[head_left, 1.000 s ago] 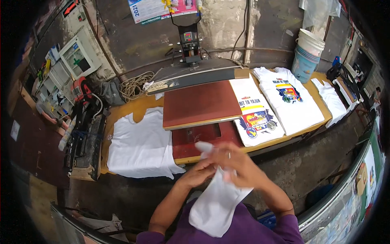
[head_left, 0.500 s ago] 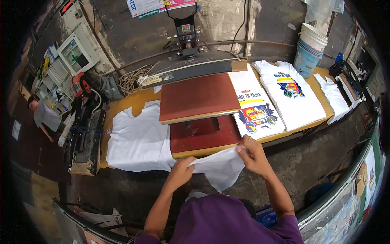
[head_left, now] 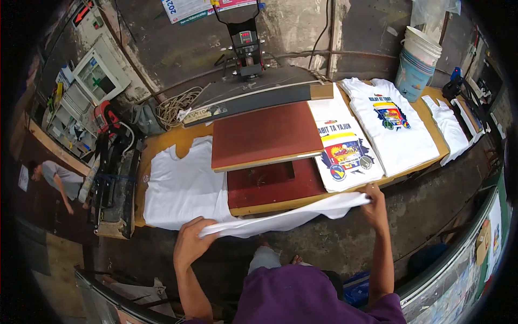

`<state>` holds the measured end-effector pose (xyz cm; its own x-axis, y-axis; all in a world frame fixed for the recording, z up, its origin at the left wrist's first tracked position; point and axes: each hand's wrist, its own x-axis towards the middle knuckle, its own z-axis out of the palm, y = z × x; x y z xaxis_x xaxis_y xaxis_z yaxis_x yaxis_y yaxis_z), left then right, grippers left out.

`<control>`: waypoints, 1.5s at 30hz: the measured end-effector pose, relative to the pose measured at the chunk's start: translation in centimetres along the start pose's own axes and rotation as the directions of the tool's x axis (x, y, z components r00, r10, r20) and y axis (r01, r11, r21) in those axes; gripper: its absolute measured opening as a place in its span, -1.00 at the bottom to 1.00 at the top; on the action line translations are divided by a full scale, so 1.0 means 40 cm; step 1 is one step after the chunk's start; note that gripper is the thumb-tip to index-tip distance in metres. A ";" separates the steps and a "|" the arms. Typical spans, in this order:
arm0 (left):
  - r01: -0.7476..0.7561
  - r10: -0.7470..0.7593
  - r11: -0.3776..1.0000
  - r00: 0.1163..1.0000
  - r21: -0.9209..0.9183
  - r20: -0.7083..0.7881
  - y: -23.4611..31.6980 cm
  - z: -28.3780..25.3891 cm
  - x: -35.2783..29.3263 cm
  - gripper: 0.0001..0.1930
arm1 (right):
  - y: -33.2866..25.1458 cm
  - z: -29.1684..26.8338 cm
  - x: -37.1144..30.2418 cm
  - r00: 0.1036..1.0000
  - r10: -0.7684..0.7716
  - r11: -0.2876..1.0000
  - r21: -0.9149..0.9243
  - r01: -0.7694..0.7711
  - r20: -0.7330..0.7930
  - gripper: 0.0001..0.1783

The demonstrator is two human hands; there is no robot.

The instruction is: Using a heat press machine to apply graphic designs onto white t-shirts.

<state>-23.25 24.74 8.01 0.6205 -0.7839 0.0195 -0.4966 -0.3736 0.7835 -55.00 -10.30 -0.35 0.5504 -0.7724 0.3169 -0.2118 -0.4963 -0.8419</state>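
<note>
A length of plain white shirt fabric (head_left: 291, 217) stretches between my two hands, in front of the table's near edge. My left hand (head_left: 194, 240) grips its left end, fingers closed over it. At the other end, my right hand (head_left: 373, 208) pinches a corner, raised a little higher. Just beyond the cloth is a heat press: a reddish-brown upper plate (head_left: 264, 132) sits above a dark red lower bed (head_left: 278, 186), with a gap between them. Plain white shirts (head_left: 186, 183) lie flat to the left of the press.
Right of the press lie printed white shirts (head_left: 350, 156) and another printed pile (head_left: 396, 124). Stacked buckets (head_left: 416, 65) stand at the back right. A second black machine (head_left: 116, 178) stands on the left, near a person (head_left: 59, 178). Coiled rope (head_left: 175, 105) sits behind the table.
My hands have moved apart, left hand leftward and right hand rightward, pulling the bunched cloth into a long band. The person at the left has bent lower.
</note>
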 end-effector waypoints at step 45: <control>-0.016 -0.222 0.503 0.964 -0.864 -0.147 -0.193 -0.037 0.123 -0.65 | -0.110 0.019 0.245 0.935 0.349 0.640 0.714 -0.283 0.057 -0.50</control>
<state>-15.46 24.51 2.99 0.7972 -0.6003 -0.0637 0.2651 0.2532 0.9304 -48.07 -15.38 6.14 0.4867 -0.8733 -0.0225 0.2858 0.1835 -0.9406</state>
